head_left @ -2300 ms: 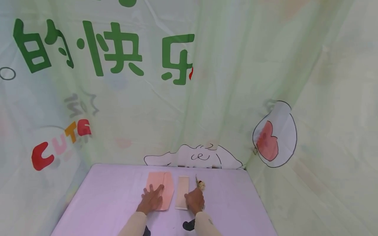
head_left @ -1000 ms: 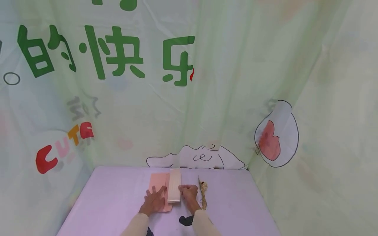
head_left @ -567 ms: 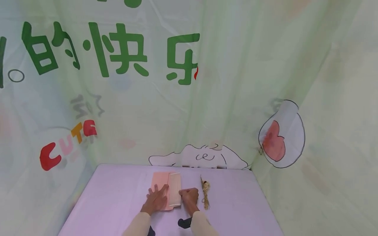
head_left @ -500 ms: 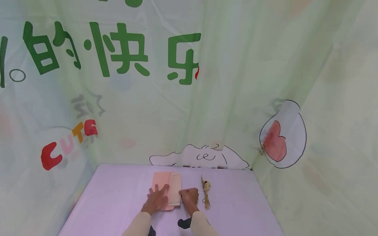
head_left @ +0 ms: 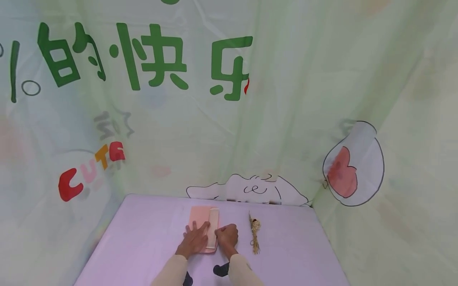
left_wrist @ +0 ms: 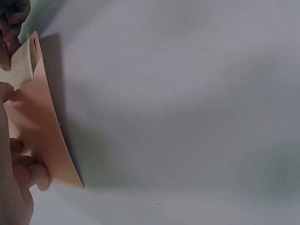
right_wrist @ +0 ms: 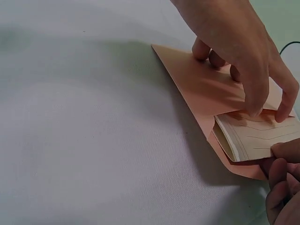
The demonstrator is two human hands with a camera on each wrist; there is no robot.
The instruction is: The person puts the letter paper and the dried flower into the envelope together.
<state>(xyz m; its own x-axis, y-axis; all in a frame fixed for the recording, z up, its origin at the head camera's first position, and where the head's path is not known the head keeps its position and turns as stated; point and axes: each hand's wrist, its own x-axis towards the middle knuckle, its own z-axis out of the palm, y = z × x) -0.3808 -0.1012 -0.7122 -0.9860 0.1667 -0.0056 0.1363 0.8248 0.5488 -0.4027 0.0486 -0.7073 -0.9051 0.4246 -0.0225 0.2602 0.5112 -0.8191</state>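
A pink paper envelope (head_left: pixel 198 214) lies on the lilac tabletop. My left hand (head_left: pixel 195 240) rests on it with spread fingers, thumb and forefinger near the envelope's opening in the right wrist view. Folded, lined letter paper (right_wrist: pixel 262 133) sits partly inside that opening, its outer long side still showing. My right hand (head_left: pixel 227 238) pinches the outer edge of this paper between thumb and curled fingers. In the left wrist view the envelope (left_wrist: pixel 40 122) bows up slightly at its edge, and the letter's end (left_wrist: pixel 23 65) shows between both hands.
A small bunch of dried flowers (head_left: pixel 255 234) lies to the right of my right hand. Printed curtains (head_left: pixel 279 119) surround the table (head_left: pixel 143 238) at the back and sides. Dark prints (head_left: pixel 221 271) show near my sleeves.
My right hand first was by the dried flowers, then lifted the folded letter leftward over the envelope. Since half a second ago the letter has slid further left, into the envelope's opening.
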